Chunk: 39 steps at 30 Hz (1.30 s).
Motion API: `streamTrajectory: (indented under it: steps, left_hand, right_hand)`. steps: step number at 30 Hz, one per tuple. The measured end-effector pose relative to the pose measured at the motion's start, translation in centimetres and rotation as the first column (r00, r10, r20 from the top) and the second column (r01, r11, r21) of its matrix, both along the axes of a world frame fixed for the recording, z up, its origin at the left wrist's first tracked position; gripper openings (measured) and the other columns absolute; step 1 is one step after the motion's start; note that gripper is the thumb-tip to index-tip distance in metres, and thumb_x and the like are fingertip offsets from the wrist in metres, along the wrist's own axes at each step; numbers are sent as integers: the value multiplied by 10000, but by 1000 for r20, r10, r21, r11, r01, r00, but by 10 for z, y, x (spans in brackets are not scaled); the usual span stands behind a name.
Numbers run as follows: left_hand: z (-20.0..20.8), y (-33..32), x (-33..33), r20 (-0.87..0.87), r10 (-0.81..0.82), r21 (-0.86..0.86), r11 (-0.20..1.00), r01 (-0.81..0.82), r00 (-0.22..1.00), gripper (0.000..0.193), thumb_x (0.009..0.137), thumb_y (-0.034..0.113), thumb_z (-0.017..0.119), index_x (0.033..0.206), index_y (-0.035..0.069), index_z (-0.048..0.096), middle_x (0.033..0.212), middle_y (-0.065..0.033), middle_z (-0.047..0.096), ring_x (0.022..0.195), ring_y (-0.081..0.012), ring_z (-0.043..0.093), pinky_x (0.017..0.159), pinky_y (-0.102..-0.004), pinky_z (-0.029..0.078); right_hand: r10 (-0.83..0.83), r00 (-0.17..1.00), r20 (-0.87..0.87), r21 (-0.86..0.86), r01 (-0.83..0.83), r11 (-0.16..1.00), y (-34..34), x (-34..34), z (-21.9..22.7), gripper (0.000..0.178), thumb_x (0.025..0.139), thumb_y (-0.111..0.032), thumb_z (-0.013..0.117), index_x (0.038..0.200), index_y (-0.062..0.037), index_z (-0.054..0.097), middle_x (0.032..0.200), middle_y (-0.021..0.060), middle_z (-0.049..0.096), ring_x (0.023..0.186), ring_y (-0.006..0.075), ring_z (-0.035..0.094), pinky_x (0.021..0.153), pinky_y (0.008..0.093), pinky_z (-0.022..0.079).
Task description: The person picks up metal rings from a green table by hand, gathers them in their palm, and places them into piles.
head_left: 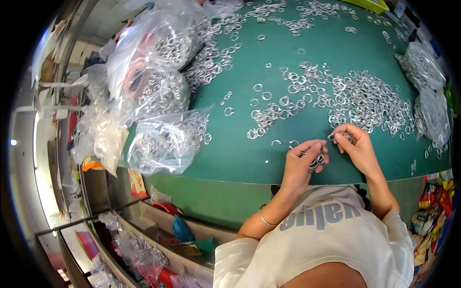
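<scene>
Several small silver metal rings (315,162) are gathered in my left hand (300,165), its fingers curled round them above the near edge of the green table (225,158). Just right of it, my right hand (357,146) is closed, with more silver rings (347,139) between thumb and fingers. The two hands are close but apart. Beyond my right hand spreads a large pile of the same rings (367,101). A smaller loose cluster of rings (271,114) lies farther left, and some of the scattered ones show a gap in the loop.
Clear plastic bags of rings (163,144) crowd the table's left side. More filled bags (425,72) stand at the right edge. A yellow tray (370,5) sits at the far edge. Below left is a compartmented shelf (139,211) with bags; colourful packets (430,211) are low on the right.
</scene>
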State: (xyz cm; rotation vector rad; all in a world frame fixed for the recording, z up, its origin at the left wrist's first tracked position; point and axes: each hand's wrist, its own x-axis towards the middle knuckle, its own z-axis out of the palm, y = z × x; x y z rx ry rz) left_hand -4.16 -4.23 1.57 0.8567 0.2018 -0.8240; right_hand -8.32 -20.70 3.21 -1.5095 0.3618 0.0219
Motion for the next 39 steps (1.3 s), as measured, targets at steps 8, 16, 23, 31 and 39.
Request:
streamTrajectory:
  steps: [8,16,23,31,39]
  left_hand:
    - [-2,19,-8,-200,40,-138,988,-69,979,272,917,277,457,808,32,505,698,-70,479,553,-154,459,394,-222,323]
    - [-1,19,-7,-206,-12,-193,981,-29,979,184,888,146,495,1004,10,539,852,-67,502,656,-134,467,434,-194,372]
    - [-5,12,-10,-179,-52,-168,986,21,983,201,911,202,463,905,18,543,780,-65,469,570,-132,435,407,-198,333]
    - [-7,13,-8,-215,-41,-194,981,-2,976,312,927,324,415,775,72,518,699,-40,426,514,-129,396,377,-202,285]
    - [-5,11,-8,-238,-19,-192,981,-27,971,295,926,306,421,748,83,500,680,-30,404,499,-124,364,377,-208,280]
  right_hand:
    - [287,956,-62,-660,-255,707,-5,17,5,139,774,-42,610,898,21,608,600,50,537,545,138,530,489,296,406]
    - [-10,980,198,-369,84,926,-36,15,0,135,813,-98,590,901,-5,633,588,-27,519,540,31,493,470,237,384]
    - [169,976,137,-937,72,342,-17,11,-19,157,688,-88,673,829,-46,615,707,82,559,540,265,520,503,359,428]
    - [167,969,181,-881,84,465,-31,8,1,93,697,-102,653,757,-49,605,689,76,527,591,252,546,524,352,437]
    - [45,995,94,-699,34,715,-35,13,12,76,702,-86,643,721,-34,591,690,79,513,609,257,546,534,365,436]
